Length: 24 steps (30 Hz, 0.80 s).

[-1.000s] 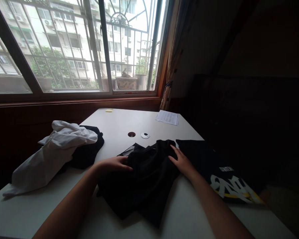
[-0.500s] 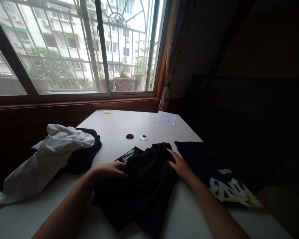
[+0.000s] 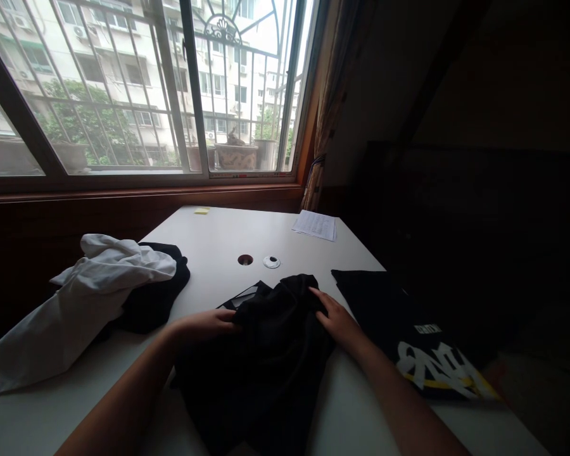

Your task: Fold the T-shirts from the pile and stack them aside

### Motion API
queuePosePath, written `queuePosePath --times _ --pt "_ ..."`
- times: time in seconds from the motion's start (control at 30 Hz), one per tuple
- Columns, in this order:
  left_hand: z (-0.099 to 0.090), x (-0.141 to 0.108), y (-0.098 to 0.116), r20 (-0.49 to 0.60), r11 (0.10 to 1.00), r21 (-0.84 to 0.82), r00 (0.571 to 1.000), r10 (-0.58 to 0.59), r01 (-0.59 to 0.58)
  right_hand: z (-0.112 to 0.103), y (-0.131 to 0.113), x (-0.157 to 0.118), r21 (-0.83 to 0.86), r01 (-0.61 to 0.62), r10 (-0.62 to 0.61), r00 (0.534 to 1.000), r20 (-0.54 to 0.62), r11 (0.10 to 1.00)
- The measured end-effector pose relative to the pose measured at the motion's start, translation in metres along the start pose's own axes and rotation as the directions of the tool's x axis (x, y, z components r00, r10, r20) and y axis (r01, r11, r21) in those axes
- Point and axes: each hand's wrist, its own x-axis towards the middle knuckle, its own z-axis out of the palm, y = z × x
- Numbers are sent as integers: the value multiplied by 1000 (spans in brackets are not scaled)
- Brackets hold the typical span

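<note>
Fingers, head view: L hand (image 3: 208, 322) w/ thumb and fingers at upper L side of blk garment (image 3: 270, 348), partly lost in dark folds, so can't tell if gripping or just resting; R hand (image 3: 336, 316) open, index and thumb apart, tips touching upper R side of same garment.
Blk garment: crumpled, btwn both hands, on near-centre of table; grey patch showing at upper L edge.
White table (image 3: 218, 234): smooth top, angled far corners, below window (image 3: 194, 95).
Room: dim on R, brighter at window; reddish-brown sill (image 3: 147, 193), patterned curtain (image 3: 317, 152) tied at R; bars, bldgs, greenery and pots (image 3: 236, 157) outside.
Garment count: 1 blk btwn hands; 1 dark printed garment (image 3: 375, 304) on R, white/yellow print; 1 white cloth (image 3: 99, 278) on L, partly over 1 dark cloth (image 3: 156, 297).
Small items: 1 round hole (image 3: 246, 259), 1 white disc (image 3: 272, 261) just beside; 1 yellow pad (image 3: 202, 210) nr far L corner; papers (image 3: 314, 225) nr far R corner, overlapping, exact no. unclear.
Hands: 2.
Curtain: 1 visible.
</note>
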Motion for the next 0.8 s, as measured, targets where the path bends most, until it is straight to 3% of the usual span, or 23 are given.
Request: queuePosePath --times 0.37,0.8 --pt "-5 5 -4 -33 998 14 997 63 -62 4 -5 -3 47 34 -35 999 24 998" --pt "-5 1 1 -94 999 -6 994 49 -50 4 -19 -5 44 48 -49 999 15 998"
